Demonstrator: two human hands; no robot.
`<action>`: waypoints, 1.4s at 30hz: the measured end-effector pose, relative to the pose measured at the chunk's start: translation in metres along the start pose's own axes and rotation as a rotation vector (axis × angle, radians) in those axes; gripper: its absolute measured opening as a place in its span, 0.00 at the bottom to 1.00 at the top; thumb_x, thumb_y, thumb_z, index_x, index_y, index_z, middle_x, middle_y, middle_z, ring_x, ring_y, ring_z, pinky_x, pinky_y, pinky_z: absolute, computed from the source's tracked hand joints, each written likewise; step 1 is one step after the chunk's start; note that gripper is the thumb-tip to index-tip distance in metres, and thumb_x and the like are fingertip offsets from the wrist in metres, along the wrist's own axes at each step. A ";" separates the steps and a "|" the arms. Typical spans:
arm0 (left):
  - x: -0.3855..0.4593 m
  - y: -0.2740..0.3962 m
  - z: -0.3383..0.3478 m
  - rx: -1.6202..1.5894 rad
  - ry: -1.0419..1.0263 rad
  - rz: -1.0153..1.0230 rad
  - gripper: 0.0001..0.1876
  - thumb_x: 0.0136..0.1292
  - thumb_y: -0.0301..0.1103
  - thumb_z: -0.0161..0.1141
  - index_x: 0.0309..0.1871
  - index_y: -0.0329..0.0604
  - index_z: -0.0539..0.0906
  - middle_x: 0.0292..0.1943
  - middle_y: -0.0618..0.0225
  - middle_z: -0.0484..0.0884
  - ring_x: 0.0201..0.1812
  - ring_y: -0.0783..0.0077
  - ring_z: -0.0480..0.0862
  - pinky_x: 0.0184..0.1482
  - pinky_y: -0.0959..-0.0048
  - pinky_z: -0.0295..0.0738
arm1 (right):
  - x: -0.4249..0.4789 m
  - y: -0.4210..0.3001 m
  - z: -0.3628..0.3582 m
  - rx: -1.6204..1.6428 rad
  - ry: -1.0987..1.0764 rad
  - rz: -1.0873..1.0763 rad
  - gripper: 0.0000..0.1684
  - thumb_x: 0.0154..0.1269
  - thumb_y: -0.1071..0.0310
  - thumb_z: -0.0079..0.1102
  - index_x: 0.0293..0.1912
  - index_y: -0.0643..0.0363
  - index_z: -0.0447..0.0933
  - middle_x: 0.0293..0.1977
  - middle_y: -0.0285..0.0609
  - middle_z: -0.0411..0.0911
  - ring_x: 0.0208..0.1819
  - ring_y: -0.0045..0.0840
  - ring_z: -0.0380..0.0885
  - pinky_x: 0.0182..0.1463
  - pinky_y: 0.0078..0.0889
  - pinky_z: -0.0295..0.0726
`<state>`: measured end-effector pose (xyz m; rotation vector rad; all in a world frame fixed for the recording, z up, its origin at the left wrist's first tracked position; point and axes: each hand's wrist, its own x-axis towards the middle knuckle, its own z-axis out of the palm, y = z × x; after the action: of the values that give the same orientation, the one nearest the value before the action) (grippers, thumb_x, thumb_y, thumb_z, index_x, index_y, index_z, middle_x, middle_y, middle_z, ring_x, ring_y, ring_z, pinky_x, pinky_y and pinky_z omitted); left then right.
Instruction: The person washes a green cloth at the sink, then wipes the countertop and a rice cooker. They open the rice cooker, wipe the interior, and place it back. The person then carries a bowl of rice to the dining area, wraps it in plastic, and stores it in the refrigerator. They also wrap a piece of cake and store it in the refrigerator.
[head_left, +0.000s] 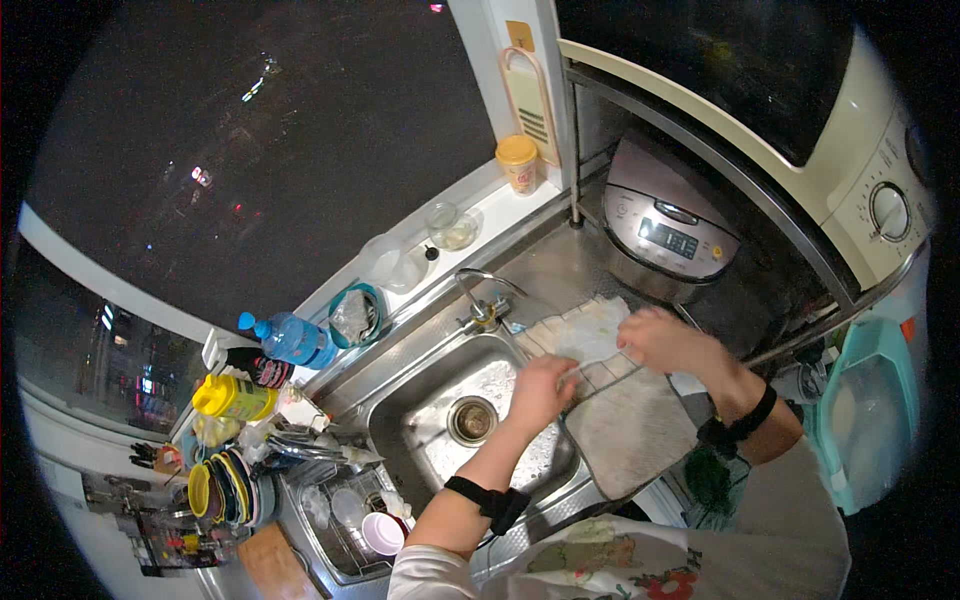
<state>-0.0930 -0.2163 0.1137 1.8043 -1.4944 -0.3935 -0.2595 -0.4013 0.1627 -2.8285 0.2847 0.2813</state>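
My right hand (646, 339) is at the right edge of a thin whitish cloth or bag (592, 330), with its fingers bent; whether it pinches the edge I cannot tell. That item lies on a checked cloth (544, 335) between the faucet (484, 304) and the rice cooker (667, 217). My left hand (547, 386) hovers near the sink's upper right corner, just below the whitish item, fingers curved and apart, with nothing seen in it. A grey-beige drying mat (630, 431) lies on the counter below both hands, right of the steel sink (420, 382).
A microwave (847, 180) stands on a metal rack (720, 165) at the right. Jars, a blue bottle (300, 339) and a yellow container (234, 397) line the windowsill. Left of the sink, a dish rack (341, 544) holds a pink bowl (382, 534). A turquoise basin (870, 412) is far right.
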 end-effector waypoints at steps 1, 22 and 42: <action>-0.011 -0.017 0.008 0.012 -0.015 -0.024 0.12 0.53 0.32 0.62 0.42 0.43 0.82 0.35 0.57 0.81 0.41 0.53 0.79 0.43 0.61 0.74 | 0.008 0.000 0.011 -0.082 -0.049 -0.026 0.18 0.65 0.62 0.52 0.51 0.61 0.72 0.48 0.52 0.74 0.53 0.43 0.70 0.54 0.40 0.69; 0.022 -0.021 -0.156 0.243 0.456 -0.398 0.12 0.55 0.30 0.60 0.44 0.42 0.83 0.29 0.55 0.82 0.32 0.54 0.82 0.37 0.62 0.75 | 0.176 -0.152 0.009 0.399 0.316 -0.216 0.13 0.58 0.64 0.53 0.31 0.66 0.78 0.32 0.55 0.77 0.40 0.46 0.76 0.52 0.45 0.71; -0.111 -0.014 -0.116 0.004 0.610 -0.525 0.06 0.60 0.31 0.58 0.33 0.37 0.79 0.28 0.58 0.80 0.29 0.64 0.81 0.32 0.71 0.73 | 0.163 -0.073 0.113 0.126 0.562 -0.068 0.15 0.56 0.71 0.53 0.46 0.61 0.73 0.45 0.49 0.74 0.51 0.40 0.70 0.54 0.43 0.67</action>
<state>-0.0371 -0.0718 0.1575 2.0611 -0.6012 -0.0649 -0.1048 -0.3260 0.0400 -2.7249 0.3040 -0.5368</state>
